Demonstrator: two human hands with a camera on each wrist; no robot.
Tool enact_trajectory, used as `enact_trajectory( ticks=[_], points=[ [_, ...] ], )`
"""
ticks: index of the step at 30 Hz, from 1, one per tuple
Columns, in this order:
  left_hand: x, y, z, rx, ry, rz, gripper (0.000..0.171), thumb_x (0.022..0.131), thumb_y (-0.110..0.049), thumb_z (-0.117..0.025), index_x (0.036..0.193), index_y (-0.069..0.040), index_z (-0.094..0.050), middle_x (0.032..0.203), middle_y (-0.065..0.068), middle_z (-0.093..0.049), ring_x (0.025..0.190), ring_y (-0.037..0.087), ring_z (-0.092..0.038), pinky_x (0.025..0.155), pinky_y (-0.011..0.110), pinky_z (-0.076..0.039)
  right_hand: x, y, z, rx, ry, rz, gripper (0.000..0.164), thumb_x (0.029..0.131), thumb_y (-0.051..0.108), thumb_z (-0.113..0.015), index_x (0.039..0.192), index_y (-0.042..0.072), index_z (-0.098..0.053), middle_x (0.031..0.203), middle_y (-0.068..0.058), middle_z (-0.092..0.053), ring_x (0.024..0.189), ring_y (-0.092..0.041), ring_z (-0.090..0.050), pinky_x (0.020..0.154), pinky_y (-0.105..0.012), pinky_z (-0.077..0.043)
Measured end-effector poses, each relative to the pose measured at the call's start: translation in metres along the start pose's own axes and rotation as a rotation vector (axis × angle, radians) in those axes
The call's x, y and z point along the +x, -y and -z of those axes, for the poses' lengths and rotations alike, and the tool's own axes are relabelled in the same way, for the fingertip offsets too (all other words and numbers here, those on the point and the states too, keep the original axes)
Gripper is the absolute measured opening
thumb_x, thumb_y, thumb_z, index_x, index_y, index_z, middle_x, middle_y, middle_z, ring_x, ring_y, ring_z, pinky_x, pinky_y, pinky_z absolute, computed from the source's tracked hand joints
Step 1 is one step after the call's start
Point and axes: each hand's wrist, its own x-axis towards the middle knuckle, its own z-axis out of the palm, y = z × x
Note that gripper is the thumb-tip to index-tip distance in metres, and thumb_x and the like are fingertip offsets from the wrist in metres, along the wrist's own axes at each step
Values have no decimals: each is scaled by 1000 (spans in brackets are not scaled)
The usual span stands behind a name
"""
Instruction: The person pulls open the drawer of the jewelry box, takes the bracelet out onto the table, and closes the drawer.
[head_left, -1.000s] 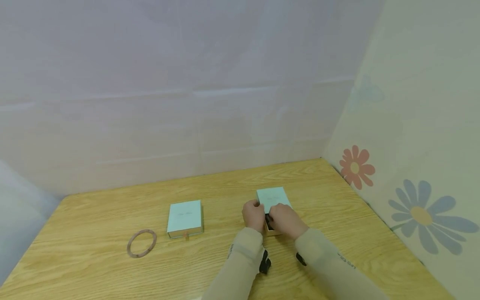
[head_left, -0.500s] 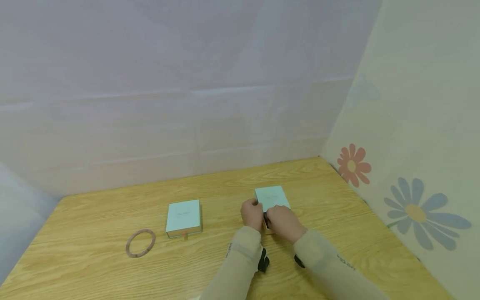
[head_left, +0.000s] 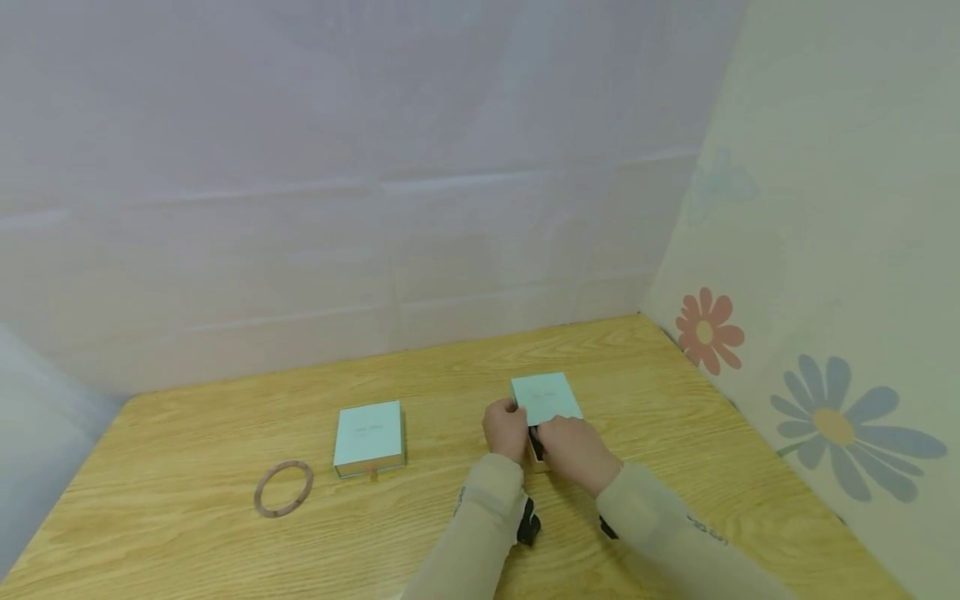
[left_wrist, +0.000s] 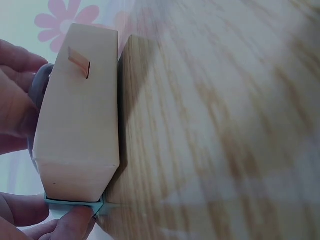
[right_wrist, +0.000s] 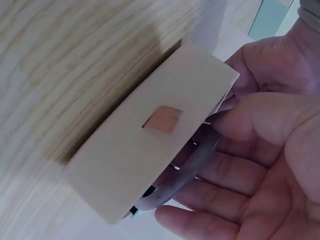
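A pale mint drawer box (head_left: 547, 394) lies on the table to the right, its cream drawer (left_wrist: 77, 120) slid partway out toward me. My left hand (head_left: 506, 428) grips the box's left side; in the left wrist view its fingertips rest on the mint sleeve's edge. My right hand (head_left: 576, 452) is over the drawer, pinching a purple-grey bangle (right_wrist: 182, 175) between thumb and fingers. In the right wrist view the bangle stands up at the drawer's open top, partly hidden by its wall. An orange ribbon tab (right_wrist: 164, 119) sticks out of the drawer front.
A second mint drawer box (head_left: 369, 433), shut, sits left of centre on the wooden table (head_left: 187, 450). Left of it lies another bangle (head_left: 260, 490), pinkish brown. A pale curtain (head_left: 315, 208) hangs behind and a flower-printed one (head_left: 840, 250) on the right.
My right hand has shifted slightly over the drawer, staying close to it. My left hand, both boxes and the loose bangle keep their places.
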Motion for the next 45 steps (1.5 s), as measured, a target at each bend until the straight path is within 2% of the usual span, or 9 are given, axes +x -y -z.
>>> enact_trajectory(
  ticks=[9, 14, 21, 25, 28, 31, 37, 41, 45],
  points=[
    [-2, -1, 1, -9, 7, -11, 50, 91, 8, -55, 60, -16, -23, 57, -3, -15, 52, 14, -17, 51, 28, -22, -5, 1, 1, -14, -25, -19, 21, 78, -9, -71, 69, 4, -57, 58, -9, -55, 52, -23, -56, 46, -37, -48],
    [-1, -1, 1, 10, 10, 6, 44, 92, 6, -56, 62, -13, -30, 58, 1, -36, 55, 15, -26, 55, 30, -28, -8, -1, 0, -35, -73, 22, 18, 81, -8, -71, 72, 2, -58, 61, -11, -56, 53, -24, -58, 46, -36, -49],
    [-3, -1, 1, 19, 0, 13, 16, 92, 5, -57, 77, 4, -61, 83, 15, -64, 67, 19, -48, 61, 33, -41, -14, -4, 1, -113, -93, 85, 15, 81, -7, -73, 76, 1, -61, 64, -10, -58, 56, -23, -60, 47, -34, -51],
    [-5, -2, 2, 19, 0, 21, 16, 92, 5, -56, 99, 8, -70, 103, 22, -67, 88, 29, -62, 73, 40, -51, -17, -5, 4, -125, -65, 100, 13, 82, -8, -71, 80, 1, -62, 68, -11, -60, 61, -23, -62, 52, -33, -52],
    [-5, -2, 2, 19, 2, 24, 20, 93, 5, -56, 107, 9, -69, 109, 24, -66, 99, 34, -63, 80, 45, -53, -18, -6, 7, -119, -64, 120, 14, 80, -10, -72, 85, 0, -63, 72, -11, -62, 65, -24, -64, 54, -33, -53],
    [-6, -3, 2, 13, 3, 25, 20, 93, 5, -56, 109, 9, -68, 110, 24, -65, 100, 35, -63, 81, 45, -53, -20, -9, 10, -105, -70, 144, 21, 77, -12, -74, 91, -2, -63, 78, -13, -65, 70, -25, -65, 57, -33, -54],
    [-5, -3, 3, -1, 7, 15, 13, 92, 6, -56, 88, 7, -68, 97, 19, -68, 75, 21, -55, 64, 34, -45, -23, -17, 13, -46, -102, 173, 27, 77, -10, -75, 99, -3, -61, 85, -15, -65, 73, -27, -66, 59, -32, -55],
    [-4, -3, 2, 16, -2, 19, 12, 91, 6, -58, 92, 9, -69, 96, 19, -68, 80, 23, -57, 69, 38, -49, -24, -21, 16, -4, -105, 166, 35, 74, -7, -80, 103, -7, -61, 90, -17, -67, 80, -28, -68, 65, -33, -57],
    [-3, -3, 0, 23, -6, 31, 14, 91, 5, -58, 98, 10, -70, 101, 20, -68, 90, 28, -62, 79, 44, -53, -24, -26, 15, 12, -139, 136, 32, 78, -10, -74, 108, -8, -62, 95, -18, -68, 83, -28, -68, 69, -33, -57]
  ],
)
